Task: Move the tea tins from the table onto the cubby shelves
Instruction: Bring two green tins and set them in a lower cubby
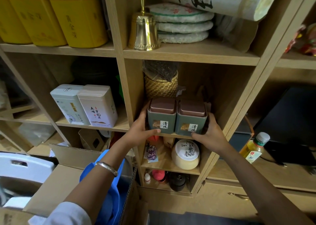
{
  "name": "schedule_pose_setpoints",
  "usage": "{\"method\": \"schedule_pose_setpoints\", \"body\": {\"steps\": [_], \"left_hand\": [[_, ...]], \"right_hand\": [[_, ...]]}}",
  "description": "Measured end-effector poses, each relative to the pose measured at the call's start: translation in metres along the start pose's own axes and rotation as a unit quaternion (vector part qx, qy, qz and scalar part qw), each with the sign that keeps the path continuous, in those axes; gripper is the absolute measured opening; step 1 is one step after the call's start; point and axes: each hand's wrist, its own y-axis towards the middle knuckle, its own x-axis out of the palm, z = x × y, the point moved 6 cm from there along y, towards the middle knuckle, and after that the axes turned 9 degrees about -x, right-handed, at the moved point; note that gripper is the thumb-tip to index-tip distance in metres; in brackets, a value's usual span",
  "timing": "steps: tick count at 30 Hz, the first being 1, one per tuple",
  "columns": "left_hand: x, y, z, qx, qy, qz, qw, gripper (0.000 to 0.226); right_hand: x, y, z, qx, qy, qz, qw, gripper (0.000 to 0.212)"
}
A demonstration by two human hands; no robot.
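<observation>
Straight ahead of both hands we see a light wood cubby shelf (188, 57) with many compartments. Between the hands, two green tea tins with brown lids sit side by side and touching at the front edge of the middle cubby: left tin (161, 117), right tin (191, 119). Behind them stands a woven basket (160, 86). Above the hands, a brass bell (143, 31) beside stacked tea cakes (183, 26). Left of the left hand, the neighbouring cubby holds two pale tall tins (85, 105); yellow boxes (51, 14) sit higher up. Below the hands, a round cream jar (185, 154). Near our left forearm, an open cardboard box (68, 173) with a blue bag (109, 190). Right of the right hand, an oil bottle (254, 147) on a counter.

Both arms reach up and forward, a bracelet (106, 168) on the left wrist. Left hand (138, 130) cups the left tin's outer side, thumb under its front edge. Right hand (212, 134) cups the right tin's outer side, thumb likewise. Fingers mostly hidden behind the tins.
</observation>
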Motion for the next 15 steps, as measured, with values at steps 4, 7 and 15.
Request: {"method": "schedule_pose_setpoints", "body": {"steps": [4, 7, 15], "left_hand": [[-0.0001, -0.0006, 0.0007, 0.0, 0.003, 0.004, 1.0, 0.097], [0.0002, -0.0013, 0.001, 0.001, 0.004, 0.006, 1.0, 0.098], [-0.0007, -0.0018, 0.0006, 0.0, 0.011, 0.015, 1.0, 0.099]], "right_hand": [[-0.0006, 0.0, -0.0017, -0.001, -0.006, -0.002, 1.0, 0.093], [-0.0013, -0.0003, -0.0028, -0.001, -0.007, -0.004, 1.0, 0.092], [-0.0011, -0.0011, -0.0031, 0.001, -0.005, -0.009, 1.0, 0.09]]}}
